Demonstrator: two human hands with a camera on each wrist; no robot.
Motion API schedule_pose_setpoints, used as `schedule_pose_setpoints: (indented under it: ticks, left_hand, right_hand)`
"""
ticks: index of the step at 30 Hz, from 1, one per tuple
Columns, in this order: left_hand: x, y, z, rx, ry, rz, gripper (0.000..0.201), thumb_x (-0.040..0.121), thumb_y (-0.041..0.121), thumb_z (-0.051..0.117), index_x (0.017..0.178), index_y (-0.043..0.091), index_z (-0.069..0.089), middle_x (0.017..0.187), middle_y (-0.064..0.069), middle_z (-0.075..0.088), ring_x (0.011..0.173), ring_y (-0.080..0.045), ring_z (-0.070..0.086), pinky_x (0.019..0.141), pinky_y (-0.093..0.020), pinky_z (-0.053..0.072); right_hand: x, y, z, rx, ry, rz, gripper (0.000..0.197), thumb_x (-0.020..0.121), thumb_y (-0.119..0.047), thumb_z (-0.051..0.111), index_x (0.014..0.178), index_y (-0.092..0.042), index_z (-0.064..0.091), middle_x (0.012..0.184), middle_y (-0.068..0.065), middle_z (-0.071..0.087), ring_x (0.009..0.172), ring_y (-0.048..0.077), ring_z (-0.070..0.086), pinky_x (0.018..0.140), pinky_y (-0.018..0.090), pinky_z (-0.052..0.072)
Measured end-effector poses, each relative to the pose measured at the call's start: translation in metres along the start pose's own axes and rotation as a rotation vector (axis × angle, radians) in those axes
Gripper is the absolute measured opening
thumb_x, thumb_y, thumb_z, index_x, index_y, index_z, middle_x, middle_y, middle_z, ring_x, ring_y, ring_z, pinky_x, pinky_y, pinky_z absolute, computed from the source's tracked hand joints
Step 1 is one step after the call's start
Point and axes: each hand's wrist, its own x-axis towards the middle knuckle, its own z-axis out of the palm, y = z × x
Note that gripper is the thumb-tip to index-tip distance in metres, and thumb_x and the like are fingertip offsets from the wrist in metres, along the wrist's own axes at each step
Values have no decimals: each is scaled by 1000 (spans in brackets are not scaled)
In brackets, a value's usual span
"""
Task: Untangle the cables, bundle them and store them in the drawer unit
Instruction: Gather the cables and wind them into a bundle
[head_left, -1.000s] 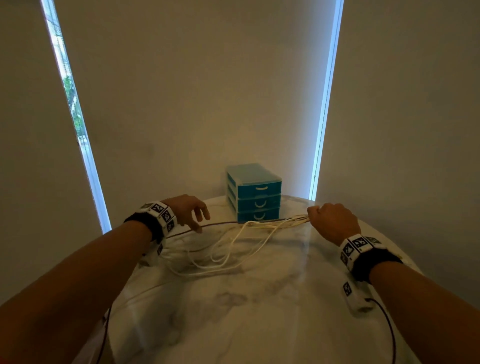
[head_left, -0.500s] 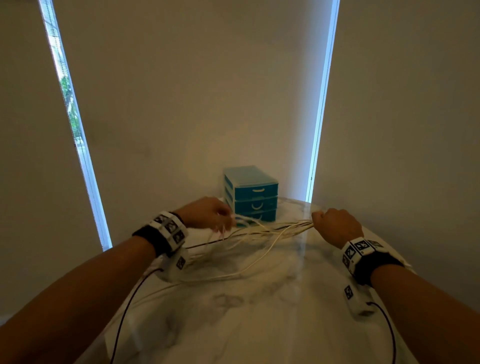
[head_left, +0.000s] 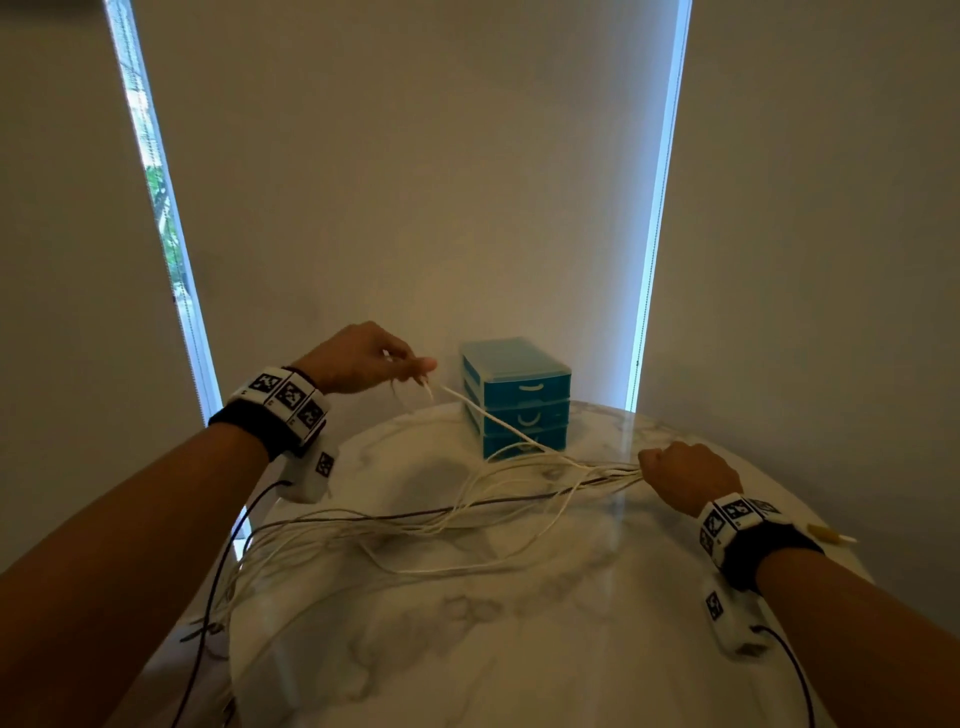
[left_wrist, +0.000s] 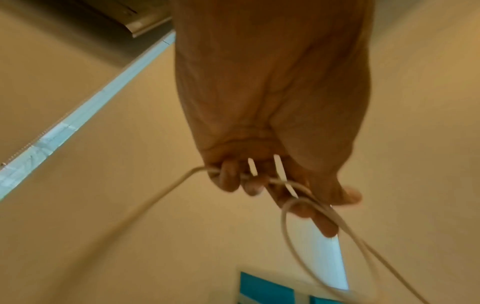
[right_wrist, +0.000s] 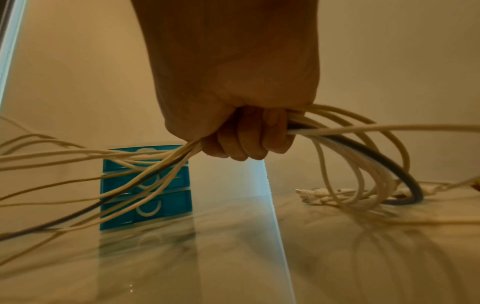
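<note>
Surface: marble table (head_left: 519, 649) before drawn blinds; we noted a teal drawer unit (head_left: 524, 400) at its far edge, drawers closed.
Right grip: our right hand (head_left: 691, 478) was fisted round the gathered cables (head_left: 467, 514), low over the table.
Left grip: our left hand (head_left: 363, 358) was raised, fingers curled round one white cable (head_left: 493, 421) near its end.
Slack: loops lay between both hands and trailed off the near-left edge.
Advice: we judged a steady pull best, with the fist eased slightly, lest crossings tighten.
</note>
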Motion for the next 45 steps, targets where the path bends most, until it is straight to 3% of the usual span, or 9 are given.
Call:
schedule_pose_setpoints:
  ticks: [7, 11, 15, 20, 25, 30, 38, 42, 45]
  left_hand:
    - [-7, -70, -29, 328, 479, -52, 25, 85, 47, 84, 84, 22, 84, 92, -3, 69, 94, -33, 61, 84, -45, 41]
    - [-27, -112, -11, 412, 421, -266, 15, 87, 31, 88, 85, 37, 75, 95, 4, 71, 102, -31, 62, 89, -45, 43]
    - [-29, -118, 38, 538, 28, -532, 38, 95, 22, 69, 132, 28, 63, 138, -6, 61, 135, -35, 48, 112, -43, 41]
    - [6, 2, 71, -7, 65, -68, 40, 103, 26, 67, 142, 18, 61, 149, -9, 54, 140, -30, 48, 113, -41, 41]
    - [19, 143, 124, -181, -225, 142, 131, 63, 80, 85, 167, 29, 23, 170, 4, 35, 151, -19, 38, 127, -44, 32]
    - [34, 151, 172, -284, -393, 25, 37, 102, 43, 71, 122, 12, 73, 84, 3, 74, 83, -20, 75, 90, -38, 61]
    - [13, 82, 121, -707, -736, -141, 64, 101, 80, 21, 74, 26, 43, 57, 6, 31, 45, -7, 22, 40, -22, 19]
    - [30, 77, 75, -226, -451, -135, 77, 101, 79, 11, 74, 21, 54, 68, 1, 45, 52, -12, 37, 53, -26, 33]
    - [49, 78, 29, 372, 36, -48, 84, 107, 72, 18, 81, 14, 73, 71, 0, 63, 65, -20, 58, 70, -33, 46]
  right_hand:
    - [4, 23, 8, -67, -106, 111, 34, 99, -42, 44, 82, -23, 66, 90, 1, 66, 77, 17, 61, 73, 32, 50]
    - [10, 10, 1, -107, -86, 51, 35, 92, -47, 41, 86, -23, 67, 96, 1, 66, 84, 20, 63, 75, 33, 49]
    - [-1, -26, -21, -174, -35, -84, 33, 101, -42, 40, 108, -27, 69, 120, 7, 66, 98, 26, 61, 85, 36, 52]
    - [-11, -47, -36, -352, 87, -224, 25, 108, -29, 44, 113, -19, 66, 93, 4, 60, 92, 23, 69, 82, 35, 61]
    - [-20, -66, -44, -476, 266, -403, 12, 104, -22, 54, 104, -13, 61, 82, 7, 65, 68, 26, 65, 59, 33, 54]
    - [-15, -50, -66, -609, 354, -447, 23, 78, -7, 84, 85, -4, 63, 58, 12, 55, 44, 25, 48, 45, 29, 36]
    - [-24, -4, -80, -607, 293, -240, 18, 103, -16, 47, 114, -17, 61, 77, 0, 49, 78, 29, 61, 63, 33, 44]
    - [-3, -5, -76, -604, 356, -275, 43, 63, 0, 90, 101, 0, 70, 53, 11, 54, 44, 28, 56, 47, 31, 40]
    - [-3, -11, -93, -715, 414, -328, 44, 93, -16, 70, 135, -10, 60, 65, 4, 64, 50, 25, 55, 49, 25, 29]
